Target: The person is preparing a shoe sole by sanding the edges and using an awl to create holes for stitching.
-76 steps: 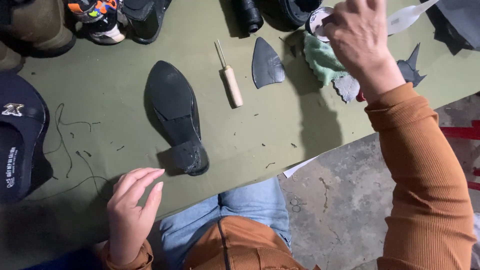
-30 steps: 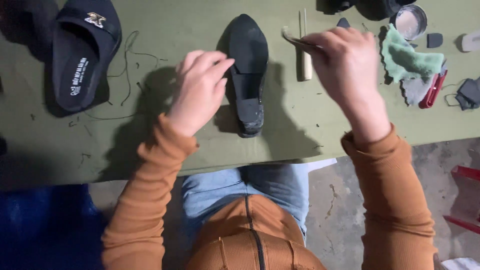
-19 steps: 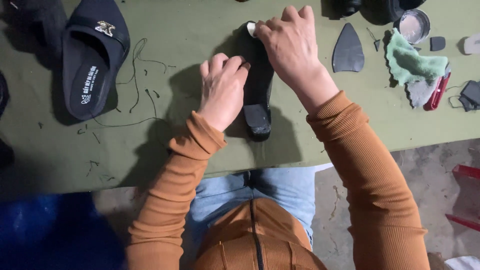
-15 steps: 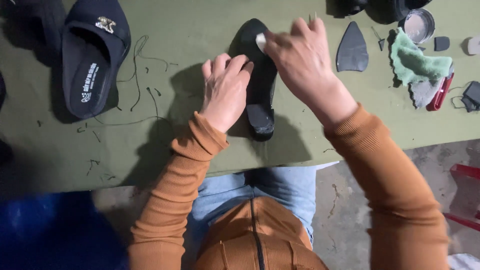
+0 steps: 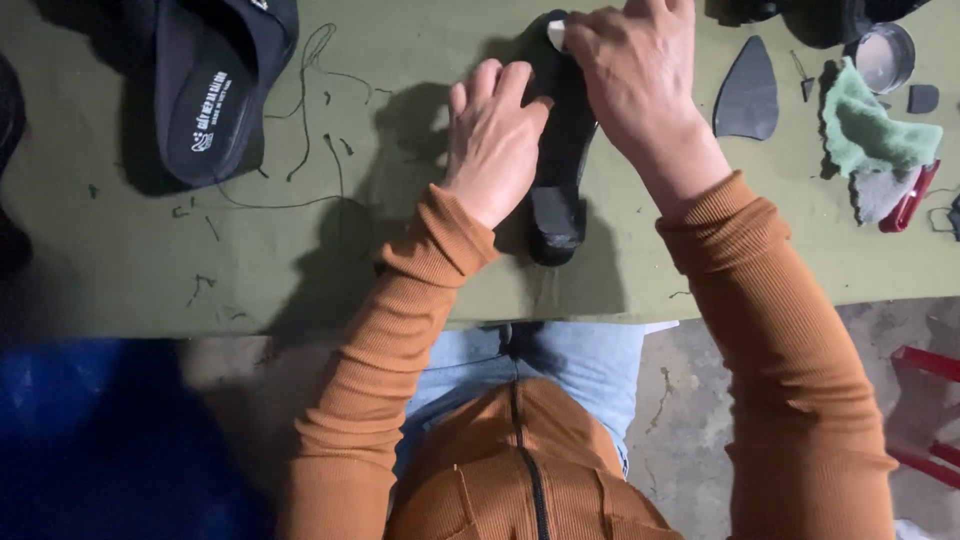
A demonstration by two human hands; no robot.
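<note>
Black heeled shoe lies sole-up at upper centre of frame on the olive table, heel toward the lower edge. Left hand rests on the shoe's left side, fingers curled loosely against it. Right hand presses down on the toe end, fingers bent; a small pale object shows at its fingertips, kind unclear. Black slipper upper left; green cloth upper right; dark sole piece beside it.
</note>
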